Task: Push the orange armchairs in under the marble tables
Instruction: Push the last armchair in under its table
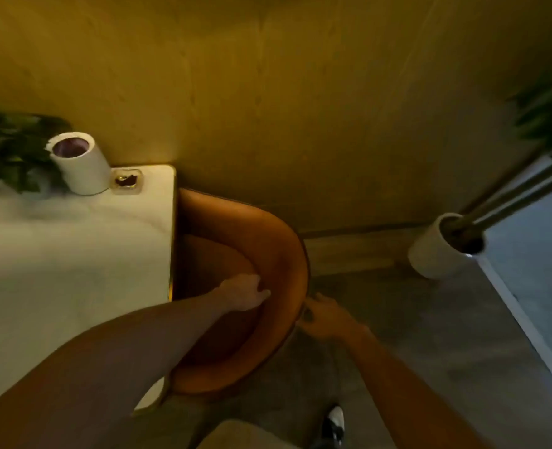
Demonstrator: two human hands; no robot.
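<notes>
An orange armchair (268,241) with a curved back stands against the right edge of a white marble table (73,264), its seat partly under the tabletop. My left hand (244,291) reaches across the seat and rests on the inner face of the curved backrest, fingers fairly straight. On the outer side of the backrest, my right hand (321,314) grips the rim with curled fingers. Both forearms stretch in from the bottom of the view.
On the table stand a white cylinder holder (80,163), a small ashtray (127,181) and a leafy plant (9,147). A yellow wall runs behind. A white planter (436,251) with dark stems stands on the floor right, beside a window. My shoe (334,422) shows below.
</notes>
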